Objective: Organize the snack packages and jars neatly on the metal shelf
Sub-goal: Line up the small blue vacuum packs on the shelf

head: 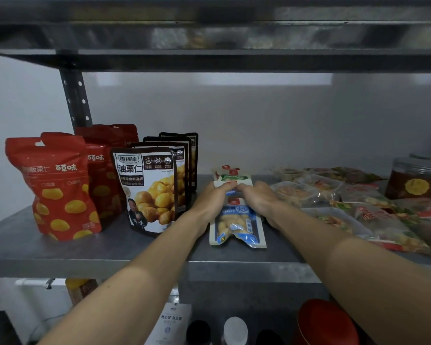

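A row of small blue-and-white nut packets [237, 225] lies flat on the grey metal shelf [60, 252], running from front to back. My left hand [213, 199] and my right hand [260, 197] both reach in and grip the packets in the middle of the row, fingers curled over their tops. A white packet with green print [230, 176] lies behind the hands. Left of them stand black-and-white chestnut pouches [149, 192] in a file, and red chestnut pouches [57, 185] further left.
Clear bags and trays of mixed snacks [339, 205] lie in a loose heap on the right. A brown jar with a clear lid [416, 180] stands at the far right. An upper shelf hangs close overhead. Bottles and a red container sit below.
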The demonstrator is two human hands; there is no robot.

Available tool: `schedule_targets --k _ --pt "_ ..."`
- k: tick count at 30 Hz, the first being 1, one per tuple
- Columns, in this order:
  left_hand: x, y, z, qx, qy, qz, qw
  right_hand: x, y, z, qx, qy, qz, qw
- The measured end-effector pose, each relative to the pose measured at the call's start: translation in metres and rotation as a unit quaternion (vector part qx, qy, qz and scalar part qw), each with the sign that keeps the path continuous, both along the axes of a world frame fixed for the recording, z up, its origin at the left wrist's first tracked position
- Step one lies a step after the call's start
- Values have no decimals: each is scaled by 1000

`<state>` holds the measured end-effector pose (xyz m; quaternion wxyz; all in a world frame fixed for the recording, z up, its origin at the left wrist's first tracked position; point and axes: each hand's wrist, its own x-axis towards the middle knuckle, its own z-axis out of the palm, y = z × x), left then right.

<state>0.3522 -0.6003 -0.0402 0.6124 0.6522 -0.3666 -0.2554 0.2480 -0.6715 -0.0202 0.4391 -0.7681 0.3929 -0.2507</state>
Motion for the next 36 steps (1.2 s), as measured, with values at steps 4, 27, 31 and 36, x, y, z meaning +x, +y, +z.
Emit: schedule_targets --k 4,27,31,36 --pt "10 -8 4 11 28 45 999 10 -13 1 33 18 10 999" --pt "19 -31 2 28 33 6 999 32 -46 -7 86 -57 25 994" --pt "17 -29 3 41 18 3 999 33 -46 -8 71 -49 17 996" --pt "15 -27 3 55 2 4 998 36 -52 -15 50 -37 15 998"
